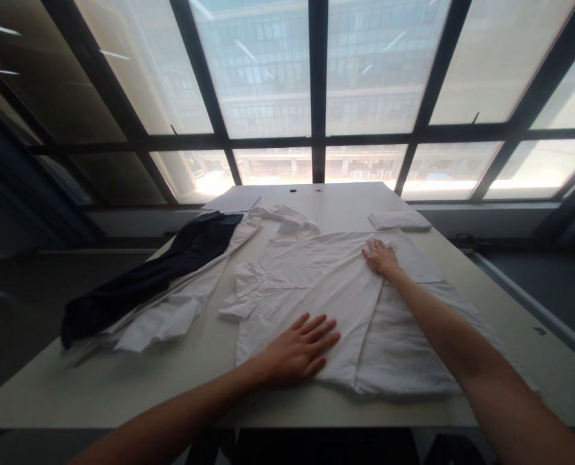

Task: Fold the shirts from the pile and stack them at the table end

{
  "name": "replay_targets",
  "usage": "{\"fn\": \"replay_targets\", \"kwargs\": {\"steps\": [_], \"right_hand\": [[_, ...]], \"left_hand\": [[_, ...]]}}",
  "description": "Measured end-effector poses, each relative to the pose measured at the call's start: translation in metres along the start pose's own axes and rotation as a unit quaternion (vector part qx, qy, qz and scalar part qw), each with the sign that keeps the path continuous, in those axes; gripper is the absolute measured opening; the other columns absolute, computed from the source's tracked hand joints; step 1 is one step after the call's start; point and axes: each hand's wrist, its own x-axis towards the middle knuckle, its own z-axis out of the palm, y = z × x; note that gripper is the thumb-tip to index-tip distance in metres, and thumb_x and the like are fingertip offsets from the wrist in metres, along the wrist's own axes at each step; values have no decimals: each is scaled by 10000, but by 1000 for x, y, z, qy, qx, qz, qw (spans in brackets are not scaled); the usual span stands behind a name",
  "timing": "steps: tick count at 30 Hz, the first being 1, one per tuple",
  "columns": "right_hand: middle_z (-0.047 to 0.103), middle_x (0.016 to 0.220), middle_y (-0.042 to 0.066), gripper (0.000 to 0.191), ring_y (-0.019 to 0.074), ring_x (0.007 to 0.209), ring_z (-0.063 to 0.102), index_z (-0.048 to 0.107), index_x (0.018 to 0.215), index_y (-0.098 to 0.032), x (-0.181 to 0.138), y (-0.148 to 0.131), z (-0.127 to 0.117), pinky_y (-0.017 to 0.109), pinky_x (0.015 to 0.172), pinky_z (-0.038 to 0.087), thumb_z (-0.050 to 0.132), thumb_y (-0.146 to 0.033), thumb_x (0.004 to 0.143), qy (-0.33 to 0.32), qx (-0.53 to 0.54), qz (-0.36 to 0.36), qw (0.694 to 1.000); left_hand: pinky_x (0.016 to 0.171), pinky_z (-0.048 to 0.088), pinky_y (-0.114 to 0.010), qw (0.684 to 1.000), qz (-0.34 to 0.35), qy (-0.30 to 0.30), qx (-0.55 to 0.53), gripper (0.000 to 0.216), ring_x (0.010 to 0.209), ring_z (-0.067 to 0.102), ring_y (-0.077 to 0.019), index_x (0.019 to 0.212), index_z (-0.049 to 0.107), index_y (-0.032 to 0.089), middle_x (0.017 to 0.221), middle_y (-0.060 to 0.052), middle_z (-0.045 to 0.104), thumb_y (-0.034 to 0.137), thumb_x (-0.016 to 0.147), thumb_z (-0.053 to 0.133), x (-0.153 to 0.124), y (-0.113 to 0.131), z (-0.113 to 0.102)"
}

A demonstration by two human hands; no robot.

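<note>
A white shirt lies spread across the table in front of me, one side folded over so that an edge runs slantwise down its middle. Its gathered cuff points left. My left hand rests flat on the lower part of the cloth, fingers stretched out. Farther up and to the right, my right hand presses on the shirt near its upper edge, fingers spread. Neither hand grips anything. Small wrinkles run through the cloth on the right side.
Dark and white garments lie in a pile on the left of the white table. A folded white cloth is at the back right. A paper sheet sits at the back left. Large windows stand behind.
</note>
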Motion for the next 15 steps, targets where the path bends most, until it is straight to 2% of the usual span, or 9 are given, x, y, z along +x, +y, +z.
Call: {"fn": "replay_targets", "kwargs": {"steps": [3, 5, 8, 10, 12, 15], "right_hand": [[227, 1680, 134, 689, 270, 1546, 168, 278, 1605, -130, 2, 0, 2, 520, 1226, 134, 184, -519, 1044, 6, 3, 12, 1000], [230, 1680, 133, 688, 265, 1544, 171, 277, 1607, -138, 2, 0, 3, 513, 1226, 134, 184, -522, 1043, 7, 0, 11, 1000], [239, 1677, 139, 682, 261, 1539, 182, 280, 1606, -146, 1, -1, 4, 503, 1222, 142, 183, -521, 1044, 9, -8, 14, 1000], [243, 1675, 141, 679, 261, 1536, 188, 284, 1604, -150, 1, -1, 3, 500, 1221, 142, 186, -520, 1044, 13, -12, 14, 1000], [247, 1675, 136, 670, 258, 1534, 192, 289, 1603, -158, 0, -1, 3, 499, 1220, 142, 189, -513, 1044, 15, -11, 12, 1000], [254, 1674, 126, 656, 252, 1534, 194, 295, 1602, -166, -1, -1, 2, 499, 1221, 145, 194, -496, 1044, 12, -6, 13, 1000]], "left_hand": [[1260, 69, -530, 999, -5, -25, -20, 596, 1563, 108, -282, 1624, 220, 319, 1693, -31, 154, 439, 1066, 389, 0, -1, -10], [1251, 122, -538, 997, 13, -65, -46, 649, 1559, 124, -308, 1617, 256, 308, 1691, -49, 167, 486, 1031, 470, 5, -6, -23], [1220, 277, -440, 988, 38, -103, -107, 555, 1513, 308, -277, 1533, 446, 307, 1638, -42, 348, 500, 1015, 500, 27, -19, -43], [1184, 346, -355, 991, -9, -44, -129, 480, 1440, 442, -211, 1508, 481, 281, 1564, -43, 476, 439, 1067, 379, 52, -27, -47], [1220, 288, -387, 994, -66, 27, -87, 516, 1483, 372, -228, 1543, 428, 229, 1592, -79, 431, 426, 1069, 366, 77, -35, -41], [1244, 197, -493, 996, -83, 27, -11, 563, 1542, 222, -283, 1572, 365, 200, 1652, -106, 301, 431, 1060, 394, 99, -46, -20]]}}
